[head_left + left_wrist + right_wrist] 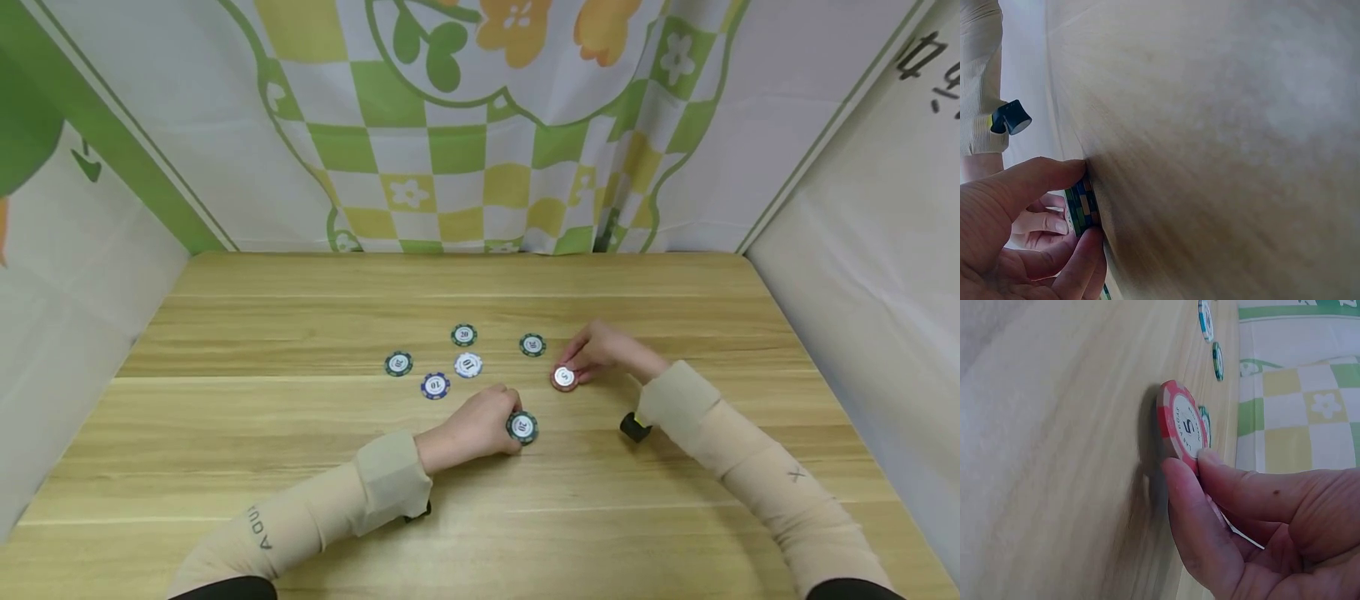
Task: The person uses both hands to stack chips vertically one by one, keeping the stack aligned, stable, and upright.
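Note:
My left hand (480,421) grips a short stack of poker chips (1082,205) by its edges, thumb on one side and fingers on the other. On top of the stack is a green chip marked 20 (522,427); blue and green edges show below it, close over the table. To the right, my right hand (600,352) pinches a red poker chip marked 5 (1180,422) between thumb and fingers. That chip is slightly tilted, and its shadow falls on the wood beside it.
Beyond my hands lie three green chips: left (398,363), middle (464,335) and right (532,344). Among them are a white chip marked 10 (468,365) and a blue chip marked 10 (435,385). A checked curtain (465,158) hangs behind the wooden table (225,333).

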`<state>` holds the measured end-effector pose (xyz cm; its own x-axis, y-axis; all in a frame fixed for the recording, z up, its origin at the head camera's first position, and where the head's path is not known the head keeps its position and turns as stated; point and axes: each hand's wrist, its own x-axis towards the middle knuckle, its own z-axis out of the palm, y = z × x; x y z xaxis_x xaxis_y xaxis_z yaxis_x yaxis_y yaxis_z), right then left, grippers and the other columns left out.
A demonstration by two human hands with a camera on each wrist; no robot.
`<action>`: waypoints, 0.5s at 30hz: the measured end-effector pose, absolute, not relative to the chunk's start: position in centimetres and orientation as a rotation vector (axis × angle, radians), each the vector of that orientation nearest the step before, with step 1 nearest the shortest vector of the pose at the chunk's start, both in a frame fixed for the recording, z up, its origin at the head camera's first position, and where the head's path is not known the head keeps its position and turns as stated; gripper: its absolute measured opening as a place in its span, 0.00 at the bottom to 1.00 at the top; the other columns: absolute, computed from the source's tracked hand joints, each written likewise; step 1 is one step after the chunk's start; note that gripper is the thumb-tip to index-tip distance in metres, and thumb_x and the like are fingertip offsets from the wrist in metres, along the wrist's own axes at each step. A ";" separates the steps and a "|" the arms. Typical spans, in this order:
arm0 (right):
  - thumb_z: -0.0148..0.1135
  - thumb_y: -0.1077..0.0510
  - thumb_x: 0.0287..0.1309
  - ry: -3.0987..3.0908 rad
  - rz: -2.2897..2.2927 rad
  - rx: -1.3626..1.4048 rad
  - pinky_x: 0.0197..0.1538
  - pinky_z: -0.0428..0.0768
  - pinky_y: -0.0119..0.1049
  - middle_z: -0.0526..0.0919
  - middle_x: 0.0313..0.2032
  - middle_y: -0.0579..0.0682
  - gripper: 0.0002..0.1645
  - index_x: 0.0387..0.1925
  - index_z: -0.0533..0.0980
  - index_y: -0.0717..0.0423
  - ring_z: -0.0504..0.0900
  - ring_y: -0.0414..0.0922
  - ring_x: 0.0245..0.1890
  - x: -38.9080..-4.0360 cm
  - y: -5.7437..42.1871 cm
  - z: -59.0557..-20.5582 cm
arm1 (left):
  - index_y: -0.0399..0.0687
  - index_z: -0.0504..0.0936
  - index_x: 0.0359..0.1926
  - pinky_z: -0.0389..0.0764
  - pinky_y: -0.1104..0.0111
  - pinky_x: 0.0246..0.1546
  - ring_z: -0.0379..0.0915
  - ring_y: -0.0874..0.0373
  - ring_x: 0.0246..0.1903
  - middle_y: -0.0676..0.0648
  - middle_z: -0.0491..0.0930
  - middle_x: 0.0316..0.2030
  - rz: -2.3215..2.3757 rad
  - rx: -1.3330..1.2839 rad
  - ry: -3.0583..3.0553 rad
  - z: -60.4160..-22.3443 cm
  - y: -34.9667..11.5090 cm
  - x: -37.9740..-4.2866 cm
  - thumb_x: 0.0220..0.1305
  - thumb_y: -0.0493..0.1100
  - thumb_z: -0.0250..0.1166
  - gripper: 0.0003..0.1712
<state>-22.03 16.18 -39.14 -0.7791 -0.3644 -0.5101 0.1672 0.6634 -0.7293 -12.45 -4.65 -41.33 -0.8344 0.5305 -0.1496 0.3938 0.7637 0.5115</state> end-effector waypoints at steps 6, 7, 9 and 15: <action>0.59 0.72 0.51 2.203 -1.063 -0.161 0.31 0.81 0.35 0.81 0.28 0.55 0.12 0.39 0.76 0.75 0.78 0.39 0.21 -21.3 15.9 -38.8 | 0.42 0.76 0.33 0.72 0.71 0.33 0.67 0.60 0.30 0.51 0.71 0.29 0.673 0.728 2.678 -41.2 -4.6 -12.5 0.36 0.42 0.74 0.20; 0.59 0.72 0.51 2.203 -1.060 -0.166 0.31 0.81 0.35 0.81 0.28 0.55 0.11 0.39 0.76 0.75 0.79 0.39 0.21 -21.2 15.8 -38.7 | 0.42 0.76 0.33 0.72 0.71 0.33 0.67 0.60 0.30 0.51 0.71 0.29 0.674 0.730 2.679 -41.2 -4.7 -12.5 0.36 0.42 0.74 0.20; 0.59 0.71 0.51 2.207 -1.053 -0.185 0.32 0.81 0.36 0.81 0.29 0.56 0.11 0.38 0.76 0.74 0.79 0.40 0.21 -20.9 15.7 -38.5 | 0.42 0.76 0.33 0.72 0.71 0.33 0.67 0.60 0.30 0.51 0.71 0.29 0.674 0.729 2.677 -41.2 -4.7 -12.5 0.36 0.42 0.74 0.21; 0.59 0.70 0.52 2.203 -1.040 -0.252 0.33 0.81 0.37 0.82 0.32 0.57 0.10 0.38 0.77 0.72 0.80 0.41 0.24 -20.2 15.4 -38.2 | 0.42 0.76 0.33 0.72 0.71 0.33 0.67 0.60 0.30 0.51 0.71 0.29 0.670 0.730 2.676 -41.2 -4.7 -12.5 0.36 0.42 0.74 0.20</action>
